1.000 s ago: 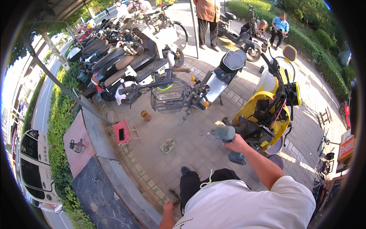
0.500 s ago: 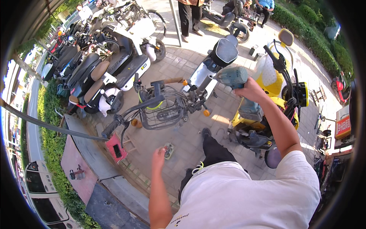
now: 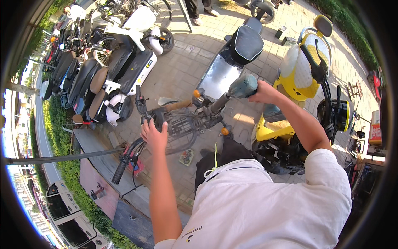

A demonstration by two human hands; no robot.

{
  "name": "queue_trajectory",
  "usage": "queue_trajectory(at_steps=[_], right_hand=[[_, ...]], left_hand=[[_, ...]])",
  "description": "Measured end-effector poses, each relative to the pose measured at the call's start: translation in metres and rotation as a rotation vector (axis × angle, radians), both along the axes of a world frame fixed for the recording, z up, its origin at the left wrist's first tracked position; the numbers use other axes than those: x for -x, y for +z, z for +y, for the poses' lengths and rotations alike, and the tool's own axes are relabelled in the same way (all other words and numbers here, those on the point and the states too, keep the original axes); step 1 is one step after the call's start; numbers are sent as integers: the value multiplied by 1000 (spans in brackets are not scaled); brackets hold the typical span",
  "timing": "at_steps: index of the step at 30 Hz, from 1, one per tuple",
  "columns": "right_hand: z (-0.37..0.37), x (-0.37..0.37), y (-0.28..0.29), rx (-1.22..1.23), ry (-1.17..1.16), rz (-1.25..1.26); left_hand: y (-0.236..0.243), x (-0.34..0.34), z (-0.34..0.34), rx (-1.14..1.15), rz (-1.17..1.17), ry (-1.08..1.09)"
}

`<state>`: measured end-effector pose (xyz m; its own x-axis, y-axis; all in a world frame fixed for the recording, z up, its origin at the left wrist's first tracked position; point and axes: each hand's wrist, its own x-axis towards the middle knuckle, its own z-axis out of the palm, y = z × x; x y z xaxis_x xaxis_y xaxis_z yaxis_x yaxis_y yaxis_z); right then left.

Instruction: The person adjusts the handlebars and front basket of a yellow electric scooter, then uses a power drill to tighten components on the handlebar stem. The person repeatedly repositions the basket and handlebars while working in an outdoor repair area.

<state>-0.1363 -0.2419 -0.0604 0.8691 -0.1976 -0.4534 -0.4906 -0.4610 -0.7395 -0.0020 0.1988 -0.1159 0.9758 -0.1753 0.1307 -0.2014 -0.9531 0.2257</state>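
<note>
My right hand (image 3: 262, 92) grips a teal cordless power drill (image 3: 243, 86), and its nose points at the steering column of a grey electric bike lying or leaning in front of me. Whether the nose touches the column I cannot tell. Fingers spread, my left hand (image 3: 154, 133) is over the bike's handlebar (image 3: 134, 145) beside the wire front basket (image 3: 178, 126); contact is unclear. Orange indicator lamps (image 3: 198, 93) flank the column. Further off are the bike's silvery footboard (image 3: 224, 72) and black seat (image 3: 247, 43).
A yellow scooter (image 3: 300, 70) stands close on my right. Parked scooters (image 3: 83, 79) crowd the far left. A small tray of parts (image 3: 186, 157) and a red stool (image 3: 136, 165) are on the paving near the low ledge. A grey pole (image 3: 62, 158) crosses at left.
My left hand has risen from above the small parts tray to the handlebar, fingers spreading. The right hand still grips the drill, now slightly lower and left. The view has shifted, and the bike's handlebar has turned.
</note>
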Motion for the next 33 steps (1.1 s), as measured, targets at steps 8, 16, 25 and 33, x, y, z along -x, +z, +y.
queue_trajectory(at_steps=[8,16,25,33], right_hand=[[-7,-11,-22,168,164,-106],[-10,-37,-9,-126,282,203],[0,-32,-7,-160,177,298],[-8,-27,-28,-199,140,293]], left_hand=[[-34,-23,-8,-91,53,-38],[-27,-17,-7,-29,26,-37],[-25,-18,-9,-37,142,-17],[-22,-26,-12,-54,150,-45]])
